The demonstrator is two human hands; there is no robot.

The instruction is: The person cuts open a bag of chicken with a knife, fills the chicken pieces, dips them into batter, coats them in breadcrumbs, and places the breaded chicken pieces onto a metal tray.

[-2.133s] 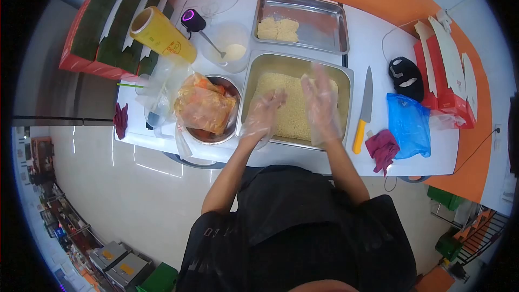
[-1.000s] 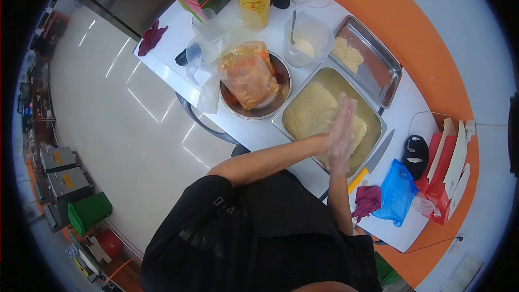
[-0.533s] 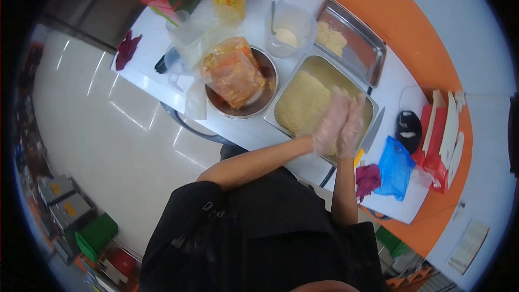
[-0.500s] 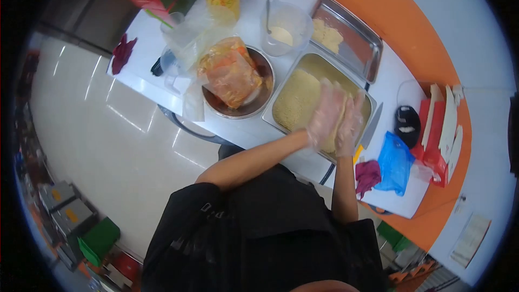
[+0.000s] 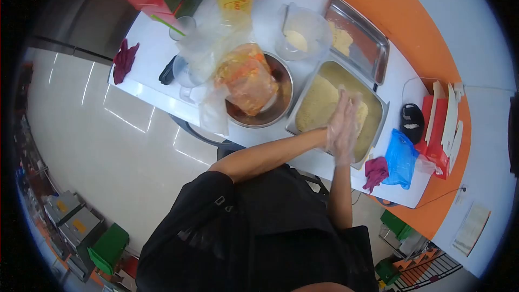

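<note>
My left hand and right hand, both in clear plastic gloves, meet palm to palm over a deep rectangular steel pan. My fingers are stretched out nearly straight and lie close together; I cannot tell whether anything is pressed between my palms. Under and beside my hands, pale yellow crumbs fill part of the pan, and a flat crumb-coated piece shows just past my right hand. To the left, a bulging clear plastic bag of orange-coloured food sits in a round steel bowl. Beyond the pan, a shallow rectangular steel tray holds pale coated pieces.
</note>
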